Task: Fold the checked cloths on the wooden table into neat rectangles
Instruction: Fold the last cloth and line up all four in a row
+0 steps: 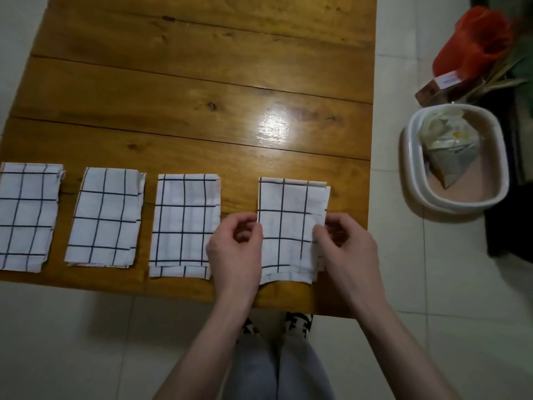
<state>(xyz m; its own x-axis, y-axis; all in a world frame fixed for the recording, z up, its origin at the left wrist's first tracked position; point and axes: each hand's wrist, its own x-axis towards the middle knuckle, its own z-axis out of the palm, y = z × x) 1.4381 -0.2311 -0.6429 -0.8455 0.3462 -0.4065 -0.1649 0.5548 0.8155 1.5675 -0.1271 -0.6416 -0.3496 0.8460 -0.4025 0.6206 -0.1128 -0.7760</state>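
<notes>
The fourth checked cloth [291, 229], white with a dark blue grid, lies folded on the right part of the wooden table [202, 82], and I read its long axis as running away from me, near edge at the table's front and far edge pointing up the boards. It sits directly between my two hands, so neither has to reach. My left hand [235, 246] touches the cloth's left edge about halfway along, thumb and fingers curled in a pinch on the hem. My right hand [343, 243] mirrors it on the right edge, fingers curled around the layered border, which it seems to hold. The layers do not match: a strip of lower layer shows at the near edge and along the right side. I judge that the next adjustment turns on squaring those side edges, working inward from both sides at once. To the left, three more folded checked cloths [184, 223] lie in a row, well apart from each other, long axes the same way. On the tiled floor to the right sits a white basin [409, 157].
</notes>
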